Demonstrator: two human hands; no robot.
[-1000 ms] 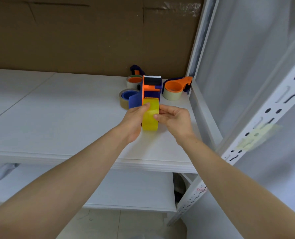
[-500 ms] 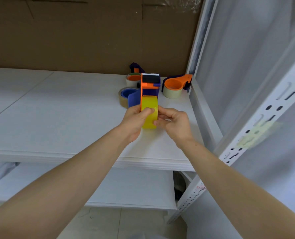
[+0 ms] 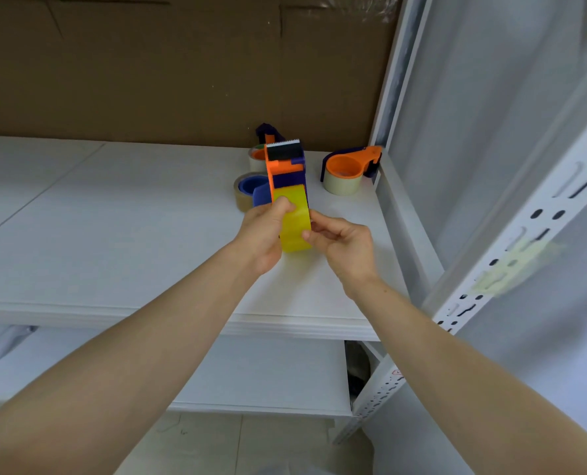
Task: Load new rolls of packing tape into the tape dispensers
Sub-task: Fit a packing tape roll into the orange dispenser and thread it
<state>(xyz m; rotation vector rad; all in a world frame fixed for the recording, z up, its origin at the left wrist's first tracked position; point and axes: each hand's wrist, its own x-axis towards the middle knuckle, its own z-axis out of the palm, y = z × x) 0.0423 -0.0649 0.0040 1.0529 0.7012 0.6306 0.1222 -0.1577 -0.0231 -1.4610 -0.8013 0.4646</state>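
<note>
Dispenser point(image 3: 285, 163) tilted leftward, left hand point(image 3: 263, 234) and right hand point(image 3: 345, 246) both gripping its yellow tape roll point(image 3: 296, 225).

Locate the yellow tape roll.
In the head view, centre frame, the yellow tape roll is at the near end of the orange dispenser, gripped between the left hand and right hand above the white shelf.

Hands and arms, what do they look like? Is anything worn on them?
The left hand and the right hand are bare, with no gloves. No rings, watch or bands show. The left arm and the right arm are uncovered to the frame's edge, with no sleeves in view.
</note>
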